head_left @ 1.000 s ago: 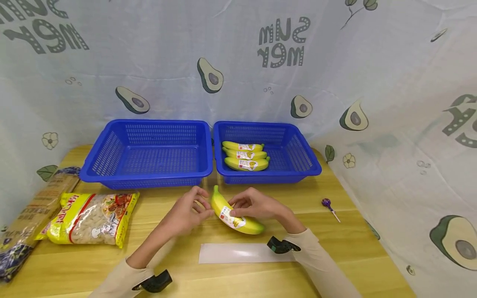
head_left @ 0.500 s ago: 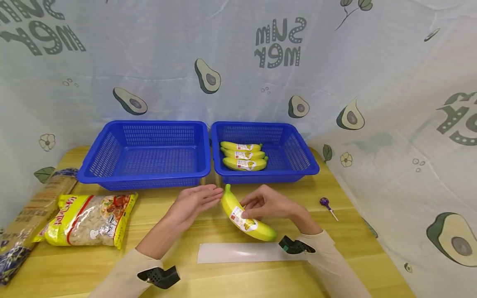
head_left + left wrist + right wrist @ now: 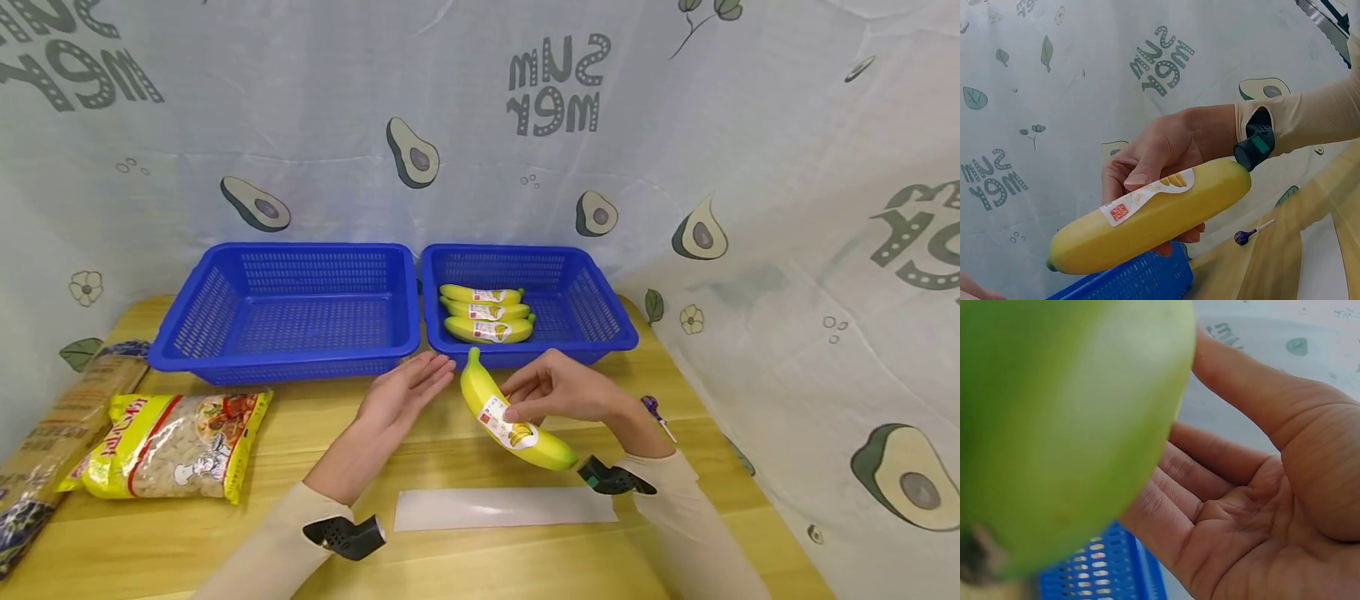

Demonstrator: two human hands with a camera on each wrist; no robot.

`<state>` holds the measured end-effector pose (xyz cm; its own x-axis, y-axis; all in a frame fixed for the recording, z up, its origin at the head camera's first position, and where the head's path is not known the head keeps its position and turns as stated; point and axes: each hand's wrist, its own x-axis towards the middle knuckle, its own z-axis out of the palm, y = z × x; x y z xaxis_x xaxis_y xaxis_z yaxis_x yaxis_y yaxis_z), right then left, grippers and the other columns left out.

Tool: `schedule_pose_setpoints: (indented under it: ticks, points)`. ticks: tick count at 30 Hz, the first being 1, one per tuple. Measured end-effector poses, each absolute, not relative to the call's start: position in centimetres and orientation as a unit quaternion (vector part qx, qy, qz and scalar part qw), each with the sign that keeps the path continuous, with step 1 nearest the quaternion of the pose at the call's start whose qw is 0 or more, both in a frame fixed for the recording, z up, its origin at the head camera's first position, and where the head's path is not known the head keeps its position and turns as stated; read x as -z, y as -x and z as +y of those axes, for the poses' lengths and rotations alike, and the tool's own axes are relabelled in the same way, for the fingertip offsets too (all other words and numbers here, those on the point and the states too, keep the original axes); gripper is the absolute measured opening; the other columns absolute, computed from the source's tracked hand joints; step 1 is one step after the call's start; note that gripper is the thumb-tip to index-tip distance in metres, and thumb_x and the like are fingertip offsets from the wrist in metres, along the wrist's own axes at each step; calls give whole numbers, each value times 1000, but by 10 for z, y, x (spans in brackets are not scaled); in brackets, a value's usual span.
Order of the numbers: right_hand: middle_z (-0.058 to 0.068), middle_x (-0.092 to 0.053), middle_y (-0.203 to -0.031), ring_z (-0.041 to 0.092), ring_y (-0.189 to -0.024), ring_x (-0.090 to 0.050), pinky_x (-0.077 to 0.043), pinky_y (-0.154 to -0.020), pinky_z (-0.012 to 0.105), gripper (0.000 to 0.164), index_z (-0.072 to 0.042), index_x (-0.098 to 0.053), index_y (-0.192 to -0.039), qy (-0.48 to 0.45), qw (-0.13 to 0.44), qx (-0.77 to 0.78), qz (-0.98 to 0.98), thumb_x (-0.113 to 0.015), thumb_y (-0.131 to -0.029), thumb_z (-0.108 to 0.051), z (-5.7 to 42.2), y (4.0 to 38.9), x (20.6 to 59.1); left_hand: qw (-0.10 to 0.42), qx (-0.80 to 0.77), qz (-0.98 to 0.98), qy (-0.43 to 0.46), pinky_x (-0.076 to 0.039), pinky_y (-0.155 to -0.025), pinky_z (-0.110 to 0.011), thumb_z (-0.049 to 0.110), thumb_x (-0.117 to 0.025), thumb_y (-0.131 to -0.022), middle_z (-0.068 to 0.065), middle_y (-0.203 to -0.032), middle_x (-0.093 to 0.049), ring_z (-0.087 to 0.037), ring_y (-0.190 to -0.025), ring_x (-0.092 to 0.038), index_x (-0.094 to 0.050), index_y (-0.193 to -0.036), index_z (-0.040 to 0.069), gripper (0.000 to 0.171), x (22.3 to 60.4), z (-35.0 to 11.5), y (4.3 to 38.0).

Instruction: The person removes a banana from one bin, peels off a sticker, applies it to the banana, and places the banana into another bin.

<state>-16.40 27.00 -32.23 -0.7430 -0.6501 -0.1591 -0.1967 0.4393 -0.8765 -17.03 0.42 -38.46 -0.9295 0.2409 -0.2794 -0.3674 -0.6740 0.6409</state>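
Observation:
My right hand [image 3: 566,387] grips a yellow banana [image 3: 498,408] with a white label, thumb on the label and fingers behind it. In the left wrist view the banana [image 3: 1154,219] slants across the right hand's [image 3: 1166,147] front, its lower tip greenish. The right wrist view has its green end [image 3: 1079,425] close to the lens. Left of the banana's stem, my left hand [image 3: 401,392] is held with its fingers straight, apart from the banana. Past the hands, the right blue basket [image 3: 585,348] holds three labelled bananas [image 3: 487,312] side by side.
Beside that basket stands another blue basket [image 3: 285,367]. At left lie a yellow-edged food bag [image 3: 172,446] and a long brown packet [image 3: 67,425]. A white strip [image 3: 506,510] lies at the front, a lollipop [image 3: 651,406] to the right. A printed curtain [image 3: 480,200] hangs behind.
My right hand has lifted the banana and carried it to the right and toward the right basket. The left hand has straightened its fingers and moved forward and slightly right.

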Motion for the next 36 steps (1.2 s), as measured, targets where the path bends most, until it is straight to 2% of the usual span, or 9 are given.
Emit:
schedule_pose_setpoints:
  ticks: [7, 13, 16, 26, 36]
  points:
    - [19, -81, -103, 19, -88, -80, -67, -75, 33, 37, 15, -71, -127, 255, 233, 467, 814, -80, -97, -4, 275, 174, 303, 149, -923, 330, 131, -48, -119, -43, -3, -47, -112, -27, -142, -47, -42, -148, -46, -40, -154, -12, 43, 389, 11, 180]
    - [20, -80, -104, 17, -89, -79, -67, -75, 32, 36, 16, -70, -127, 236, 213, 467, 825, -79, -97, -1, 275, 188, 283, 136, -935, 288, 156, -46, -121, -46, -3, -48, -111, -20, -127, -48, -36, -134, -50, -51, -123, -3, 13, 391, 17, 192]
    - [21, -80, -107, 17, -90, -79, -67, -74, 35, 37, 16, -69, -130, 228, 205, 460, 833, -77, -98, 0, 273, 194, 274, 132, -940, 273, 158, -45, -122, -46, -5, -48, -111, -16, -121, -49, -31, -126, -52, -52, -115, 0, 8, 392, 19, 197]
    - [21, -79, -113, 17, -90, -79, -67, -73, 34, 39, 16, -66, -135, 215, 179, 456, 845, -74, -100, 0, 274, 219, 261, 126, -947, 237, 174, -42, -124, -45, -10, -48, -109, -11, -124, -50, -28, -127, -53, -53, -118, -1, 14, 394, 22, 201]
    - [5, -81, -108, 17, -93, -77, -66, -83, 36, 41, 5, -71, -135, 126, 139, 460, 868, -77, -103, -20, 287, 261, 263, 130, -945, 233, 188, -43, -123, -45, -10, -49, -108, -12, -115, -52, -25, -116, -56, -53, -115, -2, 11, 394, 25, 205]
